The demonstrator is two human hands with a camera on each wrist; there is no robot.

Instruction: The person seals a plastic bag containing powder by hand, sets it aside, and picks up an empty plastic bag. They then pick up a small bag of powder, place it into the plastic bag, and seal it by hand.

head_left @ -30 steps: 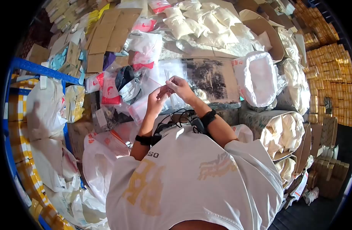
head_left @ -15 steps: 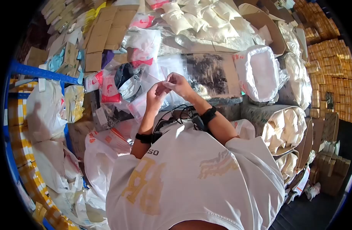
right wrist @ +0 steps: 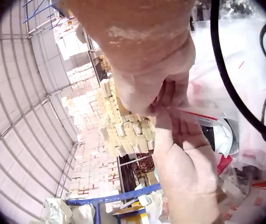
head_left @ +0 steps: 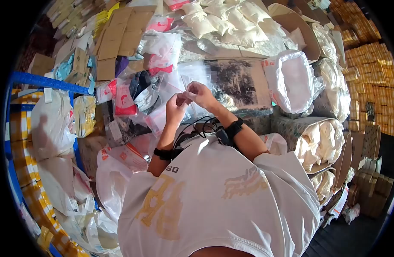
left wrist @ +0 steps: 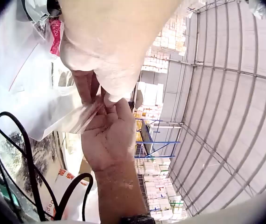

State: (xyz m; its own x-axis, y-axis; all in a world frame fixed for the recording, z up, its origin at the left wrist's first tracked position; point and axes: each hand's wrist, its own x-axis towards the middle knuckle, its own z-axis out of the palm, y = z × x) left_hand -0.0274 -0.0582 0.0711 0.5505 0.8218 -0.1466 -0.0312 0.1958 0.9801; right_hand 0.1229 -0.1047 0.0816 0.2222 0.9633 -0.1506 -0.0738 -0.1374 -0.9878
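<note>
Cluttered worktable with a dark-smudged board (head_left: 237,85), shelves of cartons beyond, hands (head_left: 186,103) pinching a clear plastic bag (left wrist: 63,114).

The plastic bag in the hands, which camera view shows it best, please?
The left wrist view, where the bag spreads wide from the left hand and right hand. The right wrist view shows a narrow, red-lined part; the head view, a small, faint piece.

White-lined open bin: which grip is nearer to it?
Right. In the head view, the right grip is left of the bin; the left grip is farther left, on the right one's far side.
</note>
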